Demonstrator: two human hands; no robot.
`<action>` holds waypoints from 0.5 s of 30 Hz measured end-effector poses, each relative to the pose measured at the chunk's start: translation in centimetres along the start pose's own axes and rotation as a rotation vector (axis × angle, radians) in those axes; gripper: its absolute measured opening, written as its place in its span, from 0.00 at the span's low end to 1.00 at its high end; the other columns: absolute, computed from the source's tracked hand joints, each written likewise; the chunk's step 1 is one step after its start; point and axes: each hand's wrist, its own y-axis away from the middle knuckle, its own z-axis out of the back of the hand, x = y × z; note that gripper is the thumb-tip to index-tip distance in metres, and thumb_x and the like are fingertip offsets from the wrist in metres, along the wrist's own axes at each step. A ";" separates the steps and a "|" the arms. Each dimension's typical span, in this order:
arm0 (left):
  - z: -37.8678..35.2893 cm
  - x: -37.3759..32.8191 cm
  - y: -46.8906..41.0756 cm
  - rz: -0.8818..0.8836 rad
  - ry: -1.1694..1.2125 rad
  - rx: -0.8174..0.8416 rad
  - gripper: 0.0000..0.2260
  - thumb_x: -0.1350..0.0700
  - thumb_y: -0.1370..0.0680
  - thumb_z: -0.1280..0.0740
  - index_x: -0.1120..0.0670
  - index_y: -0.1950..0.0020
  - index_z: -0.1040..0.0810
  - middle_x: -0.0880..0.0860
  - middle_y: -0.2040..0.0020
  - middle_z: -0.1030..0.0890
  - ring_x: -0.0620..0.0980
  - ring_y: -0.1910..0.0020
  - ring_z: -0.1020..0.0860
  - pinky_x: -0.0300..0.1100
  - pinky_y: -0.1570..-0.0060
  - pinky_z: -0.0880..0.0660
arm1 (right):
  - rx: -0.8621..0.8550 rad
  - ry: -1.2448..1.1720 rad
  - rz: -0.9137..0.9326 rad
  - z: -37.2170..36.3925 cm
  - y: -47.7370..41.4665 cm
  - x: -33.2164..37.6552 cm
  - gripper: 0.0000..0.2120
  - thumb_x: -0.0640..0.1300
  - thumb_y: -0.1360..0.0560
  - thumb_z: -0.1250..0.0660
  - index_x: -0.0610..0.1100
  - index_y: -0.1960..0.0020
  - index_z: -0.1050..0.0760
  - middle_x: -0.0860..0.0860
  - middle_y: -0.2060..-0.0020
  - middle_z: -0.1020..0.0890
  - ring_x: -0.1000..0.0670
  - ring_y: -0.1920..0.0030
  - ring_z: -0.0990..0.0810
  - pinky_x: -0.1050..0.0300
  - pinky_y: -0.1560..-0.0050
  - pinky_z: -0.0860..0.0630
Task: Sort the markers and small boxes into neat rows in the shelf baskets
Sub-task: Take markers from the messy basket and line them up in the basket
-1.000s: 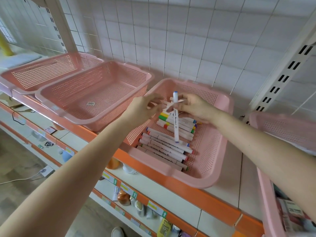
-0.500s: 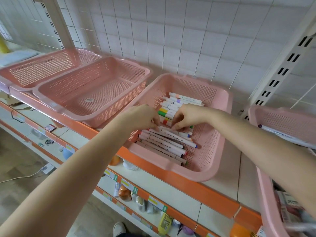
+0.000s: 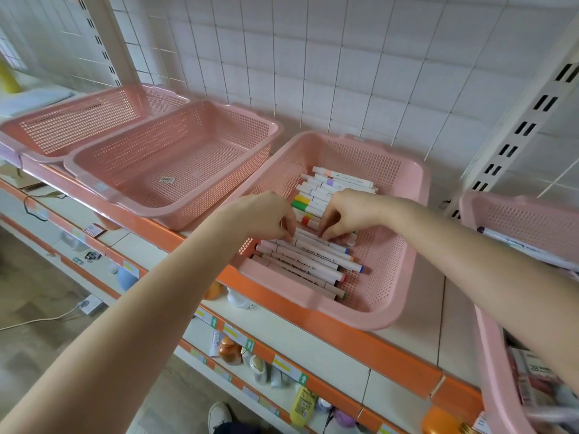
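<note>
White grid is backing the shelf. Inside the basket, mid-row, my left hand and right hand are pinching one marker with curled fingertips. I'm judging it best pressed flat, parallel, caps aligned with neighbours.

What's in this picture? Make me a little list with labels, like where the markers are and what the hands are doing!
place: shop shelf with pink baskets
markers: lying side by side in a row
marker basket: holds the row, along its left side
left hand: curled fingers pinch the markers mid-row
right hand: does the same, close beside the left hand
next basket: to the left, no markers inside, only a sticker
right basket: one loose marker lies inside
</note>
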 end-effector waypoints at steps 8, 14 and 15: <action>-0.1 0.1 0.0 0.018 -0.013 0.043 0.06 0.51 0.25 0.31 0.43 0.50 0.17 0.36 0.58 0.24 0.40 0.52 0.25 0.40 0.47 0.27 | 0.057 -0.052 -0.018 0.2 0.4 0.0 0.06 0.43 0.28 0.28 0.47 0.52 0.16 0.53 0.74 0.19 0.54 0.70 0.21 0.70 0.70 0.28; -0.3 0.4 0.0 -0.025 0.076 0.000 0.04 0.49 0.26 0.30 0.42 0.52 0.21 0.37 0.59 0.25 0.41 0.54 0.26 0.43 0.49 0.26 | 0.081 -0.023 -0.010 0.0 0.4 0.3 0.06 0.44 0.28 0.27 0.49 0.52 0.17 0.63 0.77 0.22 0.62 0.74 0.24 0.71 0.70 0.29; -0.4 0.6 -0.1 -0.034 0.091 0.006 0.04 0.48 0.27 0.30 0.41 0.52 0.21 0.37 0.57 0.24 0.41 0.53 0.26 0.45 0.47 0.26 | 0.084 -0.027 -0.004 -0.1 0.4 0.4 0.06 0.44 0.28 0.28 0.49 0.51 0.17 0.65 0.77 0.22 0.63 0.74 0.24 0.72 0.71 0.30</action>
